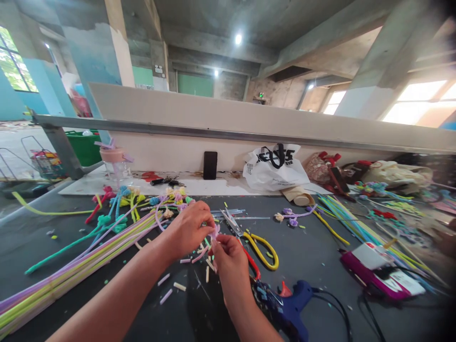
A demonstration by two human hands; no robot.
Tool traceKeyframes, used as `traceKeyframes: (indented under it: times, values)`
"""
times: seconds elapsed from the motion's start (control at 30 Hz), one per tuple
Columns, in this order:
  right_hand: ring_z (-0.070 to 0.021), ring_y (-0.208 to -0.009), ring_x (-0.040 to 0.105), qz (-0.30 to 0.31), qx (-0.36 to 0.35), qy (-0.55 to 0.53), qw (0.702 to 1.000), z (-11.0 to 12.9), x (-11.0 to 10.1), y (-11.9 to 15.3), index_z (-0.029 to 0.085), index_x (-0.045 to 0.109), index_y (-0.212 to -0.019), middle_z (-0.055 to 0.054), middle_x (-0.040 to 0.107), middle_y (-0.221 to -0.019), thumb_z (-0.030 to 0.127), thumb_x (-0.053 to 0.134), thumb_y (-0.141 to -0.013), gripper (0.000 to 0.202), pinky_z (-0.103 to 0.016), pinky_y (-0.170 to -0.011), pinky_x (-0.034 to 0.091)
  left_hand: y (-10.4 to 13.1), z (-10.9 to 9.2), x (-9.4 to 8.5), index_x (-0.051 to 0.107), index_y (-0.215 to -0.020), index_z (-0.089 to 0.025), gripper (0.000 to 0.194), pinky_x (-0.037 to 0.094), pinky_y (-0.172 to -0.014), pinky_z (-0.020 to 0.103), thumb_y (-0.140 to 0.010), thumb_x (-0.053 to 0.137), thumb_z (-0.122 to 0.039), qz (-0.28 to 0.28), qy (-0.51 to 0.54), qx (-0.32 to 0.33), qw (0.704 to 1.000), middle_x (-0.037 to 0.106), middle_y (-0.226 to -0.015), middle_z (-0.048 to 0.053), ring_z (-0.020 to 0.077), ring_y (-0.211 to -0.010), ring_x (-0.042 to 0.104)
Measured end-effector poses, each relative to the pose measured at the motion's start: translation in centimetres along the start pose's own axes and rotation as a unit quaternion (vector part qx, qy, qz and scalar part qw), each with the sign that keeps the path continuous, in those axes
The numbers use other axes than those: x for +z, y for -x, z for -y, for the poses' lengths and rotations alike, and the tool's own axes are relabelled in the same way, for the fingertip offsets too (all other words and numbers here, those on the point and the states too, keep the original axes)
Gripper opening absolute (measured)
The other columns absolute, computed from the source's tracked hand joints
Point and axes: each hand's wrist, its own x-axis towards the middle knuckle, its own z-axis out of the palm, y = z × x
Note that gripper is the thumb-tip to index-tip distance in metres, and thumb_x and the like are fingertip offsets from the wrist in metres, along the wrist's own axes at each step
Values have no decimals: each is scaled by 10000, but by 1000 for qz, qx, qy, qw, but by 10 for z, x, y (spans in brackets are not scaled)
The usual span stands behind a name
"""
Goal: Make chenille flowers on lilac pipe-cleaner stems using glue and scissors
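Observation:
Over the middle of the dark table, my left hand and my right hand meet, fingers pinched around a small pale-purple pipe-cleaner piece. Its exact shape is partly hidden by my fingers. Short cut pipe-cleaner bits lie scattered below my hands. Just right of them rest scissors with yellow and red handles, blades apart. Nearer the front, a blue glue gun lies beside my right wrist. Long pastel pipe cleaners form a bundle under and left of my left forearm.
Finished-looking pipe-cleaner flowers are heaped behind my left hand. Along the back stand a lidded cup, a black phone and a white bag. To the right are a purple-and-white device, cords and more pipe cleaners.

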Motion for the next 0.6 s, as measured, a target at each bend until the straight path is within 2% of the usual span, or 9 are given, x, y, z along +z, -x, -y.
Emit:
traceKeyframes:
  times: [0.13, 0.37, 0.6]
  values:
    - [-51, -355, 375, 11, 23, 29, 999, 1, 0, -1, 148, 535, -878, 40, 597, -521, 367, 653, -672, 323, -179, -373, 254, 0, -2, 0, 588, -675, -179, 111, 391, -775, 283, -719, 533, -93, 7, 2, -15, 1000, 545, -815, 9, 149, -836, 524]
    - [-59, -368, 392, 0, 0, 42, 999, -1, -2, -2, 145, 557, -870, 27, 608, -531, 425, 653, -686, 348, -189, -385, 266, 1, -1, 6, 600, -684, -182, 99, 398, -809, 312, -712, 545, -106, -10, 22, -35, 999, 555, -822, 9, 152, -839, 525]
    - [-74, -380, 423, -16, -14, 51, 998, -1, -2, -1, 156, 596, -858, 18, 630, -569, 412, 673, -671, 326, -202, -388, 295, 1, 6, 15, 578, -640, -179, 96, 394, -840, 326, -701, 562, -106, -31, 26, -29, 999, 537, -755, -2, 144, -796, 519]
